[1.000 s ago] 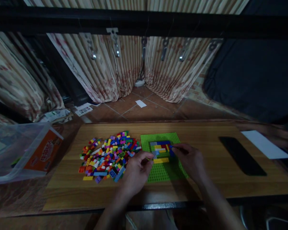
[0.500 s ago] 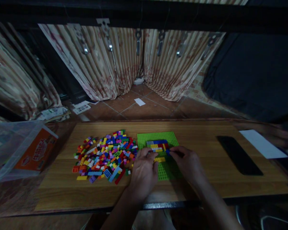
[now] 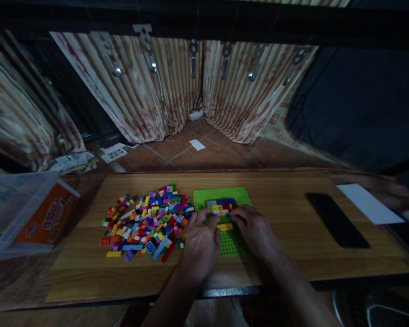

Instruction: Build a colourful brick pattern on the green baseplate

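Observation:
A green baseplate (image 3: 231,249) lies on the wooden table with a block of joined bricks on its middle: blue and grey at the back, red and yellow nearer me. A separate yellow brick (image 3: 225,226) sits in front of them. My right hand (image 3: 257,229) pinches a small blue brick (image 3: 228,216) at the near side of the build, low over the plate. My left hand (image 3: 202,238) rests over the plate's left part, fingers curled in at the left end of the build; whatever lies under its fingertips is hidden.
A heap of loose coloured bricks (image 3: 150,222) spreads left of the plate. At the far left stands a clear plastic box (image 3: 17,218) with an orange label. A black phone-like slab (image 3: 337,220) and a white sheet (image 3: 370,203) lie to the right.
My right hand has moved left with the blue brick, from the build's right edge to its near side. My left hand stays almost in place. The view has shifted slightly.

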Demonstrator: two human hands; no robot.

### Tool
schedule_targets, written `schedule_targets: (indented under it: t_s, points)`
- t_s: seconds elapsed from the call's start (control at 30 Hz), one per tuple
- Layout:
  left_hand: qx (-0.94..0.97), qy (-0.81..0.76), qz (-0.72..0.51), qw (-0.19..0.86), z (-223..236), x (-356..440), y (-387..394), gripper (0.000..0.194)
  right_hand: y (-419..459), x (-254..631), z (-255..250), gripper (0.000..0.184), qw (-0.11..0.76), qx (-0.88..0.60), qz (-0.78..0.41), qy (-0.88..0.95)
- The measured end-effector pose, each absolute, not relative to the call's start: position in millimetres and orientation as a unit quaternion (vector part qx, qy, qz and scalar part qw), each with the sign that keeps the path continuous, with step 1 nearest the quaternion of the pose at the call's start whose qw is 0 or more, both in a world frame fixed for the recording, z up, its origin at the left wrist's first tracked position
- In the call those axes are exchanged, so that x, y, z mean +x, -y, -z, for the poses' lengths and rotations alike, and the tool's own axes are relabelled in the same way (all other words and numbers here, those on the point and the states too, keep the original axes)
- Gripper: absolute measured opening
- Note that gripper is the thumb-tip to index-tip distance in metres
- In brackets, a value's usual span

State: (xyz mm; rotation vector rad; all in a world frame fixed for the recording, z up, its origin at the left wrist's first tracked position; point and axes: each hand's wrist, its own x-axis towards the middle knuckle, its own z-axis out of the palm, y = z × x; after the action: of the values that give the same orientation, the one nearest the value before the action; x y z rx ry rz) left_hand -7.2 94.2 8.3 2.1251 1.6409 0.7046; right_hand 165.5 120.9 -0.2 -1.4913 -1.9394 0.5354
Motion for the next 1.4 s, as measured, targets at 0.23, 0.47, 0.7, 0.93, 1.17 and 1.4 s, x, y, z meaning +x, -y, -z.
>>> schedule_targets:
  t_s: [0.23, 0.47, 0.7, 0.93, 1.17, 1.4]
  points:
    - [0.73, -0.597, -0.285, 0.173, -4, -13, -99, 0.024, -121, 157, 2, 0.015, 0.305, -0.539, -0.196, 0.76]
    - [0.727, -0.598, -0.288, 0.177, -1, -12, -98, 0.027, -125, 154, 11, 0.018, 0.274, -0.528, -0.157, 0.788]
    - [0.754, -0.577, -0.259, 0.176, -1, -8, -95, 0.031, -125, 149, 12, 0.02, 0.293, -0.535, -0.15, 0.778]
    - [0.79, -0.587, -0.154, 0.09, -2, 1, -87, 0.044, -126, 146, 12, 0.021, 0.314, -0.539, -0.176, 0.762]
    - [0.793, -0.601, -0.094, 0.018, -1, 9, -82, 0.043, -127, 155, 7, 0.017, 0.38, -0.606, -0.2, 0.669]
    - [0.794, -0.602, -0.081, -0.003, -1, 10, -81, 0.045, -131, 160, 13, 0.041, 0.341, -0.701, -0.191, 0.596]
